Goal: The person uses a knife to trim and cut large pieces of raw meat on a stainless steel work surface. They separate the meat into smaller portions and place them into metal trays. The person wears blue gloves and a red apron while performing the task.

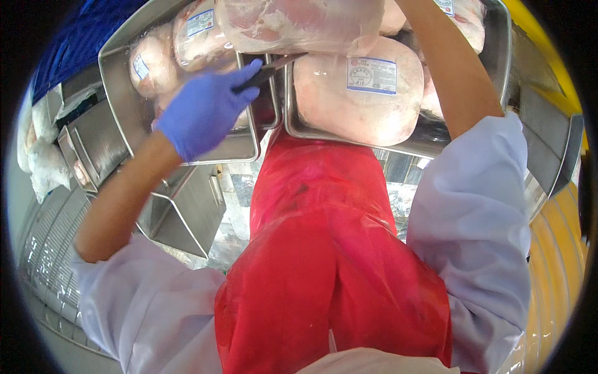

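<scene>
Upper centre of the frame, the gloved left hand (pixel 205 109) grips a knife (pixel 269 70), fingers wrapped around its handle and blade pointing right toward the wrapped meat (pixel 299 25); the right hand is out of view.

Slim dark-handled knife (pixel 269 70), blade pointing right, lying level over the gap between two steel trays. Large vacuum-wrapped pale pink meat cut (pixel 299 22) raised above the right tray's (pixel 349 138) near-left corner.

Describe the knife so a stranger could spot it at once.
Start at the two steel trays of wrapped meat above the red apron. Over the gap between them, the blue-gloved left hand grips a knife. It is the only slim, dark-handled blade, pointing right toward the labelled meat package.
</scene>
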Motion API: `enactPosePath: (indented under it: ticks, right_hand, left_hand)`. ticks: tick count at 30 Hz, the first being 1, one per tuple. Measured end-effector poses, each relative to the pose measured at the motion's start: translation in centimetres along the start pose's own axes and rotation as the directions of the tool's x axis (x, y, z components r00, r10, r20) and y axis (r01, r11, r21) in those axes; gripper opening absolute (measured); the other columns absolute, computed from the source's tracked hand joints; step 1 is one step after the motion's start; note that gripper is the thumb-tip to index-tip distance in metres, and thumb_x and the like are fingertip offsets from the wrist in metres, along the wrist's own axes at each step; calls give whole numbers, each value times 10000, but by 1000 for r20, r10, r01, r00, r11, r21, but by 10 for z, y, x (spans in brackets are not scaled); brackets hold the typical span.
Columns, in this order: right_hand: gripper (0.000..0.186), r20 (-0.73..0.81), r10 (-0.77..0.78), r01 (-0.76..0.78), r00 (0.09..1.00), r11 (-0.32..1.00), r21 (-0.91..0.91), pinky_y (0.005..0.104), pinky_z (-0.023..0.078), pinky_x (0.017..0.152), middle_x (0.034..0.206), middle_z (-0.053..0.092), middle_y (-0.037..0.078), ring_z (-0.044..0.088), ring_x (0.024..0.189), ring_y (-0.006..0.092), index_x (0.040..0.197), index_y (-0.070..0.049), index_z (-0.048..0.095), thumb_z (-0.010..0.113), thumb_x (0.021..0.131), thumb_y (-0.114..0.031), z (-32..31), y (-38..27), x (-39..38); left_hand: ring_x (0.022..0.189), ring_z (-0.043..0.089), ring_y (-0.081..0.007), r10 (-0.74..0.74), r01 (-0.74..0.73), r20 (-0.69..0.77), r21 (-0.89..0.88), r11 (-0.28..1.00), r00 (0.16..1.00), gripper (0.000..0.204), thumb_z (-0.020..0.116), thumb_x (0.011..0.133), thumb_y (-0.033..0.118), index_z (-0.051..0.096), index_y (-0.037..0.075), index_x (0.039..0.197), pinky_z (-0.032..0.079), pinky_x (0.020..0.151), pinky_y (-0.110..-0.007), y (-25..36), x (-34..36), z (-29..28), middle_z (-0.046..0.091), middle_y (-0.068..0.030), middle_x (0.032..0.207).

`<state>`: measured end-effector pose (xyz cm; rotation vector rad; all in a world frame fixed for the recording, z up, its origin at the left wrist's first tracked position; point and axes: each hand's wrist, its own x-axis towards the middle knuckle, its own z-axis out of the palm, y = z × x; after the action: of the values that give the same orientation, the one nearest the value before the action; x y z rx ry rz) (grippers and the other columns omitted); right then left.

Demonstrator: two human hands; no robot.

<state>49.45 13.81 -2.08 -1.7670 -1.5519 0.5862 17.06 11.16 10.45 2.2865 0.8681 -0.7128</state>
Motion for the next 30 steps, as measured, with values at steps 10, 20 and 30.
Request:
enactPosePath:
  ticks: [10, 20, 30]
  right_hand:
    - [804, -173, 580, -250, 796, 575, 779, 330, 413, 1073, 1392, 519, 184, 520, 1264, 274, 1419, 55, 425, 666, 878, -489, 53, 23, -100]
    - [608, -272, 249, 80, 929, 585, 807, 315, 391, 1098, 1381, 557, 113, 518, 1267, 186, 1405, 14, 477, 561, 977, -409, 67, 65, -113]
    - [642, -59, 353, -51, 934, 293, 955, 307, 479, 1000, 1318, 589, 126, 578, 1174, 190, 1378, 13, 496, 637, 933, -428, 47, 10, -97]
  left_hand:
    - [656, 620, -283, -33, -76, -426, -236, 969, 904, 569, 695, 894, 145, 512, 209, 1429, 504, 655, -378, -64, -19, 181, 624, -201, 770]
    - [729, 668, -317, 397, -432, -386, -3, 902, 832, 491, 658, 920, 157, 543, 212, 1395, 513, 697, -385, -77, 9, 64, 661, -238, 869]
    - [594, 441, -80, 388, -420, 172, 229, 878, 906, 421, 595, 947, 199, 587, 162, 1366, 422, 569, -247, -41, 76, -51, 493, -15, 691]
